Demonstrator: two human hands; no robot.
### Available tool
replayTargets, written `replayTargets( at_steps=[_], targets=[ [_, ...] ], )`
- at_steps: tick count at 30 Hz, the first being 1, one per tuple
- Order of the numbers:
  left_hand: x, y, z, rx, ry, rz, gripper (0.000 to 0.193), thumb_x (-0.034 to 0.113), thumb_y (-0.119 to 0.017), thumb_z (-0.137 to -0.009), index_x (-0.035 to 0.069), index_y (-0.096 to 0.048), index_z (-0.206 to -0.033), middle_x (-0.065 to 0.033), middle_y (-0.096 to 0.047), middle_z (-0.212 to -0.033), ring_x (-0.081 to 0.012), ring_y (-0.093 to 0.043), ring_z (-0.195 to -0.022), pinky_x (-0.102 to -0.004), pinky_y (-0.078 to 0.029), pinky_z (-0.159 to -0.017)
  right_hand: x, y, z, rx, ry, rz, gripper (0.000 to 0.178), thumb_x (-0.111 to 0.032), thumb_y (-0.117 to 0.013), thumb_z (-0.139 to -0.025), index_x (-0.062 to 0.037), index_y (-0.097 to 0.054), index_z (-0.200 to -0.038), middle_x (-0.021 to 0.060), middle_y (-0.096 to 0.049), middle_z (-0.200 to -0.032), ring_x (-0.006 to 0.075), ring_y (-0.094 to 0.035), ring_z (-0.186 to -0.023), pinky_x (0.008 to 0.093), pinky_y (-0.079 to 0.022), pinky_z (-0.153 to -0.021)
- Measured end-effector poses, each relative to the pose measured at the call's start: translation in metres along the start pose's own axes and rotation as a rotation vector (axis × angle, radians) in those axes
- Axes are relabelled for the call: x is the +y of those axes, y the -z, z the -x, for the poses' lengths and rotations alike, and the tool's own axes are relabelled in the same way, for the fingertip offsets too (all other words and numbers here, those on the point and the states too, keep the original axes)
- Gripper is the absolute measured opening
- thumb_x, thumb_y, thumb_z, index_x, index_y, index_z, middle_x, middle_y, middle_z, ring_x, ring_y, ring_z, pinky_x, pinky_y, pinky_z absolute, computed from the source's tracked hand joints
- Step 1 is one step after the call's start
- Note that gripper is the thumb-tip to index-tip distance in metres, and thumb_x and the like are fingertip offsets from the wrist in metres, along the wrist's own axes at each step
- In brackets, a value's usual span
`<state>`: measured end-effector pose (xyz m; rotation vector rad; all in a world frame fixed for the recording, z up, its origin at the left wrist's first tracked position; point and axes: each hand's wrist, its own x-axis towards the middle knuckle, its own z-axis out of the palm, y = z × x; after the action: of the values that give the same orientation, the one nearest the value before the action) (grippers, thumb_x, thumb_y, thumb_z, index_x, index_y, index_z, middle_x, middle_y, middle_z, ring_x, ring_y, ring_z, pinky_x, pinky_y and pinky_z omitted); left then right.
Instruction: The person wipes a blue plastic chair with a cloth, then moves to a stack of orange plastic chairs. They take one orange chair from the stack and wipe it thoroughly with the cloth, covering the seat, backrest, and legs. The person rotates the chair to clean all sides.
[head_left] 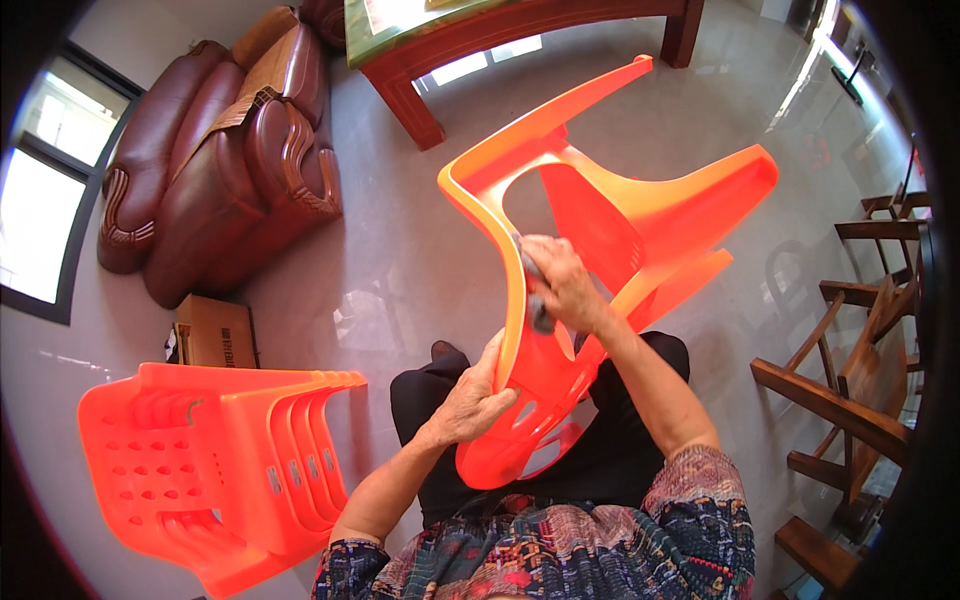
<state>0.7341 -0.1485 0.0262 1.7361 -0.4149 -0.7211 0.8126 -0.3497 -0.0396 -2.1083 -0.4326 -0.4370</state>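
An orange plastic chair (690,205) lies tilted across my lap, its legs pointing away from me toward the far side and the right. My left hand (468,402) is closed around the chair's near left edge, beside the slotted part that rests by my knees. In my right hand (566,284) is a bunched grey cloth (541,314), pressed against the chair's inner side near the curved rim. Part of the cloth is hidden under my fingers.
To my left stands a stack of several orange plastic chairs (240,440), with a cardboard box (222,332) behind it. A brown leather sofa (225,165) is at the far left. Ahead is a wooden table (400,95). Wooden chairs (835,405) crowd the right side.
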Motion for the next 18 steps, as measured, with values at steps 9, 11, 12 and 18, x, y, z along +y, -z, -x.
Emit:
replayTargets(
  at_steps=[9, 11, 12, 18],
  targets=[
    [0.003, 0.003, -0.001, -0.047, -0.034, 0.106, 0.08, 0.002, -0.047, -0.075, 0.0, -0.013, -0.148, -0.0128, -0.033, -0.142, -0.0182, -0.028, -0.134, -0.0296, -0.023, -0.109, -0.096, 0.025, 0.09, 0.282, -0.659, -0.933, 0.036, 0.003, -0.062, -0.072, -0.0024, -0.054, -0.107, 0.0137, -0.054, -0.109, 0.0326, -0.052, -0.097, 0.0403, -0.043, -0.088],
    [0.006, 0.002, 0.0, -0.049, -0.029, 0.097, 0.081, 0.003, -0.048, -0.074, -0.001, -0.012, -0.147, -0.0129, -0.03, -0.144, -0.0186, -0.025, -0.136, -0.0298, -0.02, -0.11, -0.106, 0.026, 0.071, 0.314, -0.357, -0.598, 0.037, 0.003, -0.061, -0.077, -0.0027, -0.054, -0.112, 0.0141, -0.049, -0.108, 0.0294, -0.05, -0.098, 0.0379, -0.042, -0.087],
    [0.01, 0.002, 0.001, -0.011, -0.071, -0.026, 0.083, 0.004, -0.049, -0.074, -0.002, -0.011, -0.147, -0.0178, -0.036, -0.141, -0.0209, -0.035, -0.132, -0.0295, -0.027, -0.108, -0.108, 0.025, 0.058, 0.277, -0.204, -0.354, 0.038, 0.002, -0.061, -0.077, -0.0026, -0.054, -0.115, 0.0144, -0.048, -0.108, 0.0295, -0.049, -0.098, 0.038, -0.042, -0.087],
    [-0.003, 0.004, 0.005, 0.028, 0.023, -0.202, 0.085, 0.007, -0.05, -0.073, -0.004, -0.008, -0.146, -0.0273, -0.048, -0.127, -0.0258, -0.057, -0.109, -0.0306, -0.041, -0.096, -0.076, -0.009, 0.009, 0.235, -0.231, -0.278, 0.038, 0.0, -0.056, -0.08, -0.0026, -0.053, -0.117, 0.0159, -0.043, -0.108, 0.0294, -0.049, -0.1, 0.0362, -0.04, -0.091]
  ],
)
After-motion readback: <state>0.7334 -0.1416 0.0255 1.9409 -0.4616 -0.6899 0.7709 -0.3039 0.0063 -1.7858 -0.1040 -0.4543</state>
